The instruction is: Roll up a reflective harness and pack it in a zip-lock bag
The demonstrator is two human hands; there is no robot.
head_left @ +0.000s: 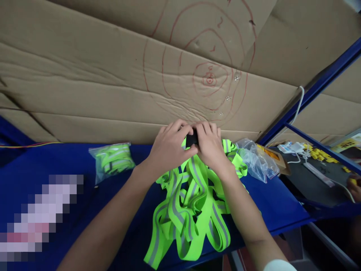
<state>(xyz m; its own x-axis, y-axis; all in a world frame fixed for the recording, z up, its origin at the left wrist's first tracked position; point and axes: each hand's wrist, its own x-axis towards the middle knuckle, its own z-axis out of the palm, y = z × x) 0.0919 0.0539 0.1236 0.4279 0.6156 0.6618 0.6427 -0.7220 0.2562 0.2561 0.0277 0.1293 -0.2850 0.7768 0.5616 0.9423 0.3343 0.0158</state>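
Packing workshop, blue workbench (42,165), cardboard backing (84,75), bagged straps (114,160)

Left hand (169,150) and right hand (210,148) meet, fingertips pinching together

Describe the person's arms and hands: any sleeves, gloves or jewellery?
The left hand and right hand are bare, with no gloves, rings or watch visible. Both forearms are uncovered. A white sleeve edge shows on the right arm at the frame's bottom; none shows on the left.

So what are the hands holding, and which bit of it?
A small black piece, likely a buckle, on the green straps. The left hand pinches its left end, the right hand its right end.
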